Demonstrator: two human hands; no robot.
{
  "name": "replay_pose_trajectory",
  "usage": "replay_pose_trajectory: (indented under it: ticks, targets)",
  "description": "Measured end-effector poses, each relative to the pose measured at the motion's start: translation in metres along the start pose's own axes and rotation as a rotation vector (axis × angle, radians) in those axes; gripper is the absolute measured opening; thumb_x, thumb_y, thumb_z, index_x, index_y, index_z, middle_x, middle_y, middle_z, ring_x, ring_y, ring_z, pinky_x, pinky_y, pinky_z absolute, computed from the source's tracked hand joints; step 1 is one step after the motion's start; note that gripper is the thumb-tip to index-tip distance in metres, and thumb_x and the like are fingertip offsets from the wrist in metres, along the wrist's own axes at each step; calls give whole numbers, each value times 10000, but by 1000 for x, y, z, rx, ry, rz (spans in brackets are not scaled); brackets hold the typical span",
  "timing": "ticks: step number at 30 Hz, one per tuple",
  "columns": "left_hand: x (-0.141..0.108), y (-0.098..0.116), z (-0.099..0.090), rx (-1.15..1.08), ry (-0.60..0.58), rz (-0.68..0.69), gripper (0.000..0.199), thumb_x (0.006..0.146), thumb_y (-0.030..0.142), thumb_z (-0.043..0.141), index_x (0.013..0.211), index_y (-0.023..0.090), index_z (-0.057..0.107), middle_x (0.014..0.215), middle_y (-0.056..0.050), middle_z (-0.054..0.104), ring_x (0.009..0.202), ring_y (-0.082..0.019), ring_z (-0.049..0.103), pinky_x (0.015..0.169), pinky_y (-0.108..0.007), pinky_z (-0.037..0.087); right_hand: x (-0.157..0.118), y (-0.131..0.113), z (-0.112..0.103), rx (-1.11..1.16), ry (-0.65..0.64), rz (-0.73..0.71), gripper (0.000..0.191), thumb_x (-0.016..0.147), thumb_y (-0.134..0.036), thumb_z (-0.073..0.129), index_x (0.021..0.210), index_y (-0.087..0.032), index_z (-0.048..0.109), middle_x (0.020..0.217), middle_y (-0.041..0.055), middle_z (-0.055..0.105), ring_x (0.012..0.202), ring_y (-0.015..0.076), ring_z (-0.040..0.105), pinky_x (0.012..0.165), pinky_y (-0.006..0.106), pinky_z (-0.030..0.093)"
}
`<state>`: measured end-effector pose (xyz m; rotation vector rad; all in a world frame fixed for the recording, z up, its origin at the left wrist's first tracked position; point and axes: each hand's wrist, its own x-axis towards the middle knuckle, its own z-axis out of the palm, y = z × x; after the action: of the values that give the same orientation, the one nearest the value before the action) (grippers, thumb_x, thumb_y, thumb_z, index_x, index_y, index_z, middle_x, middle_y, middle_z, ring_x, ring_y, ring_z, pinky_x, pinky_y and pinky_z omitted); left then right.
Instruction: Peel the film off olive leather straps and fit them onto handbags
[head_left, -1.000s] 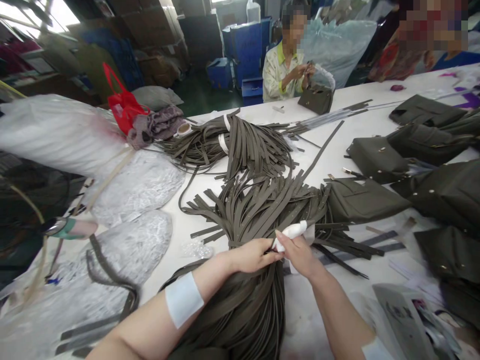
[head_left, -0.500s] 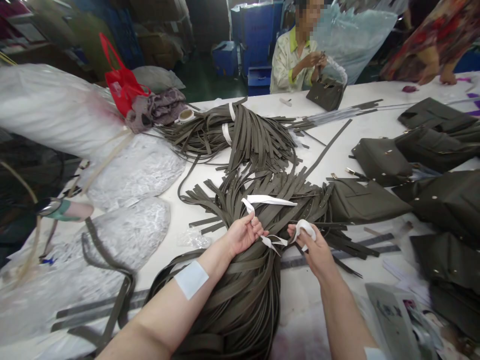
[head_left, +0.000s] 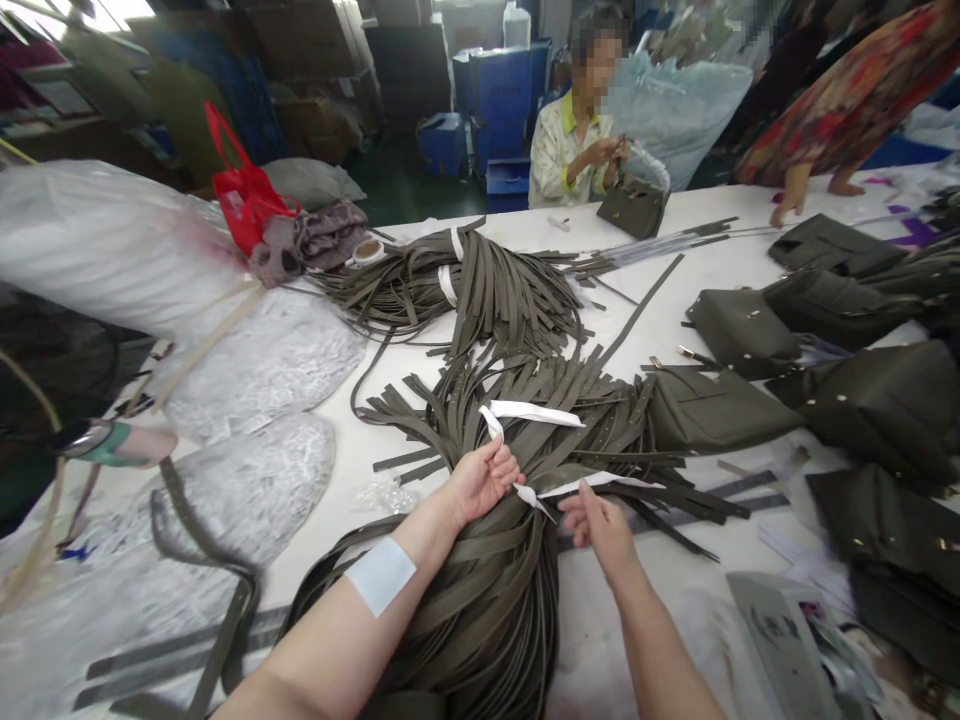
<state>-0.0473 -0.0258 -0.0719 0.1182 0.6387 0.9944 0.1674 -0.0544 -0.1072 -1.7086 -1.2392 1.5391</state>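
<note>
Strap bundles: 2, near bundle (head_left: 517,610) and far bundle (head_left: 510,290). Single straps (head_left: 465,420) too tangled to count from where I stand. White bands (head_left: 447,285) on the far one: 2. White tails (head_left: 536,411) at the near one: 2. Working hands: 2, left hand (head_left: 486,482) and right hand (head_left: 602,527). Dark handbags (head_left: 885,400) on the right: at least 6, overlapping. 1 more handbag (head_left: 634,207) at the far edge. Co-workers (head_left: 553,150): at least 2. Red bag (head_left: 244,210): 1. Tumbler (head_left: 116,443): 1. Tape roll (head_left: 368,252): 1.

A flat, pale-blue, four-sided patch (head_left: 380,576) with straight edges lies across the person's left forearm (head_left: 322,640), short of the bare left grip (head_left: 484,482); the right forearm (head_left: 654,630) and right grip (head_left: 604,530) are likewise bare.
</note>
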Motion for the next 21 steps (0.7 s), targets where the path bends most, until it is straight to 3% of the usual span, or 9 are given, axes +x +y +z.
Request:
replay_pose_trajectory:
  ticks: [2, 5, 7, 9, 11, 12, 15, 17, 21]
  targets:
    - [-1, 0, 0, 19, -7, 2, 528, 1000, 375, 350, 509, 185, 383, 445, 50, 294, 454, -100, 365, 713, -265, 474, 14, -3, 16, 25, -3, 88, 747, 750, -824, 382, 512, -151, 601, 407, 56, 540, 317, 122, 442, 369, 246, 342]
    - [-2, 0, 0, 51, -8, 5, 539, 987, 421, 384, 499, 192, 377, 434, 54, 291, 444, -105, 356, 703, -277, 475, 25, -7, 24, 0, 60, 61, 703, 763, -775, 452, 381, -189, 521, 296, 32, 421, 306, 131, 416, 407, 273, 373]
    - [-2, -1, -1, 71, -4, 5, 552, 975, 466, 400, 495, 195, 380, 425, 55, 295, 438, -106, 354, 698, -284, 476, 22, -9, 23, -1, 103, -10, 659, 762, -763, 479, 448, -191, 577, 408, 64, 545, 447, 175, 541, 529, 300, 455]
    - [-3, -1, 0, 87, 0, -3, 562, 960, 503, 415, 492, 195, 386, 420, 55, 308, 436, -107, 361, 698, -292, 478, 14, -13, 23, 114, 114, -124, 596, 773, -743, 501, 609, -191, 656, 649, 92, 679, 702, 222, 637, 708, 328, 496]
    - [-3, -2, 3, 121, 12, -10, 568, 945, 527, 437, 487, 196, 383, 420, 54, 320, 437, -108, 370, 699, -300, 478, 7, -22, 27, 414, 49, -192, 524, 802, -700, 521, 726, -201, 665, 768, 77, 689, 805, 228, 632, 779, 355, 490]
    - [-3, -1, 6, 146, 24, -6, 570, 938, 533, 450, 484, 196, 377, 420, 55, 323, 436, -106, 371, 700, -303, 477, 4, -29, 30, 605, -16, -195, 476, 822, -659, 537, 716, -207, 640, 725, 53, 659, 751, 210, 615, 756, 358, 490]
    - [-8, 4, 26, 265, 35, 29, 566, 923, 532, 484, 483, 196, 364, 422, 56, 325, 440, -101, 372, 678, -294, 457, -1, -62, 36, 1005, -256, -134, 477, 863, -521, 585, 531, -205, 456, 487, -44, 404, 466, 109, 386, 559, 283, 423]
    - [-18, 14, 47, 376, -23, 49, 548, 920, 511, 492, 489, 194, 368, 414, 58, 316, 437, -99, 361, 637, -281, 427, -9, -86, 34, 1023, -375, -149, 566, 884, -495, 578, 459, -202, 346, 441, -65, 273, 429, 88, 240, 486, 258, 342]
    - [-57, 51, 94, 593, -195, -54, 561, 916, 512, 476, 474, 196, 336, 417, 59, 290, 424, -89, 299, 600, -285, 391, -45, -113, 19, 808, -365, -153, 496, 858, -545, 606, 516, -215, 464, 453, -42, 354, 469, 116, 359, 528, 285, 391]
